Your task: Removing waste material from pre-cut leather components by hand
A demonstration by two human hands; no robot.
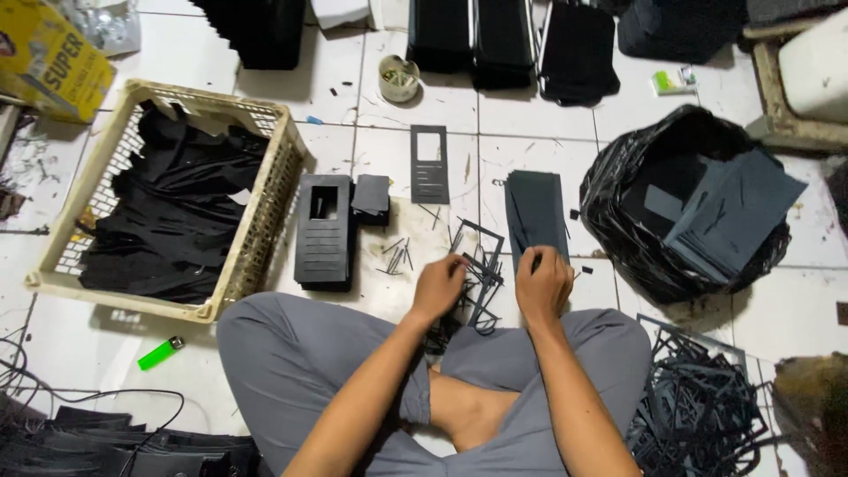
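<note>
Left hand [439,287]: fingers curled on a tangle of thin black frame offcuts [477,278] at centre. Right hand [542,284]: closed, pinching the near edge of a dark grey sheet stack [534,212] at 12 o'clock from it. Cream plastic crate [265,212] of black pieces at 9 o'clock; slotted black panels [323,231] beside it. Black bag [618,221] of grey sheets at 3 o'clock; green lighter [160,353] at 8 o'clock

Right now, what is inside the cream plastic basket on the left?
The cream plastic basket holds a loose heap of black cut sheets, filling most of it. Its floor and anything beneath the heap are covered, so I cannot tell.
</note>
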